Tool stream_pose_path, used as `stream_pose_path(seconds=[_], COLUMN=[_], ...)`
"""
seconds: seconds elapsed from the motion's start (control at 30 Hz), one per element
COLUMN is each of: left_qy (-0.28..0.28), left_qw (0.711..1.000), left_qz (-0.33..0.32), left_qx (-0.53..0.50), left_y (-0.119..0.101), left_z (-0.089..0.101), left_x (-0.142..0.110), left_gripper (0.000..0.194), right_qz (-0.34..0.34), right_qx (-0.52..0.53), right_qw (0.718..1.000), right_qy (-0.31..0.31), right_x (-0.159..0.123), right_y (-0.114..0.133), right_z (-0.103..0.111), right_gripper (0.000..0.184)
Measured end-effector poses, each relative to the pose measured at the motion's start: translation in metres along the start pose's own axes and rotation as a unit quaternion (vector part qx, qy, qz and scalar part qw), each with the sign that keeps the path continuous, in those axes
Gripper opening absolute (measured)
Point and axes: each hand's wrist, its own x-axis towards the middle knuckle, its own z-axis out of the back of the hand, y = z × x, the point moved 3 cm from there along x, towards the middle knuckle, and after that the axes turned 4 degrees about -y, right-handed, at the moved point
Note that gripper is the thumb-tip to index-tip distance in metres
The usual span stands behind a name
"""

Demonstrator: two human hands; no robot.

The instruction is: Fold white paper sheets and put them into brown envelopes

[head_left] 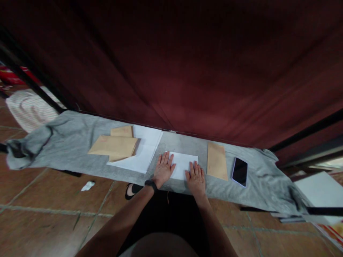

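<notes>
The left hand (162, 171) lies palm down on the left end of a white sheet (184, 162), its fingers slightly apart and gripping nothing. The right hand (196, 179) is also laid flat, fingers a little apart, over the sheet's near right corner, so the middle of the sheet shows between the two sets of fingers; whether it is folded I cannot tell. A dark wristband (151, 184) sits behind the left fingers. Just left of those fingers is a larger stack of white paper (150, 144), and farther left, partly on it, overlap brown envelopes (114, 145). Near the right fingers, on their right, lies one brown envelope (217, 161), with a phone (239, 172) beyond it. Beneath the fingers and sheet stretches the desk (72, 142), draped in grey cloth
</notes>
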Motion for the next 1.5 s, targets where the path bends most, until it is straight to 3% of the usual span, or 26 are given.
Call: stream_pose_path(seconds=[0.07,0.2,0.3,0.57,0.77,1.0,1.33,1.5], left_qy=[-0.004,-0.012,-0.014,-0.006,0.001,-0.011,-0.018,-0.016], left_qw=[1.000,0.992,0.990,0.991,0.991,0.992,0.994,0.994], left_qz=[-0.009,-0.109,-0.119,-0.110,-0.117,-0.103,-0.087,-0.084], left_qx=[-0.011,-0.059,-0.076,-0.069,-0.064,-0.071,-0.069,-0.066], left_y=[-0.013,-0.050,-0.060,-0.043,-0.045,-0.039,-0.033,-0.035], left_z=[0.001,-0.004,-0.009,-0.009,-0.006,-0.006,-0.006,-0.004], left_x=[0.000,-0.007,-0.016,-0.024,-0.024,-0.024,-0.026,-0.025], left_gripper=[0.057,0.052,0.051,0.053,0.053,0.052,0.053,0.053], right_qz=[0.002,0.006,0.014,-0.019,0.052,0.045,0.023,0.002], right_qx=[0.001,0.001,0.001,0.046,0.073,0.015,0.017,0.032], right_qw=[1.000,1.000,1.000,0.998,0.994,0.997,0.999,0.999], right_qy=[0.001,0.005,0.015,0.030,0.066,0.063,0.022,0.016], right_x=[0.000,-0.001,-0.003,0.019,0.027,0.016,0.001,0.016], right_y=[0.001,0.001,-0.001,0.009,0.024,0.014,-0.015,-0.004], right_z=[0.000,0.001,0.003,0.005,-0.003,-0.001,0.004,0.003], right_gripper=[0.057,0.056,0.054,0.049,0.049,0.052,0.051,0.048])
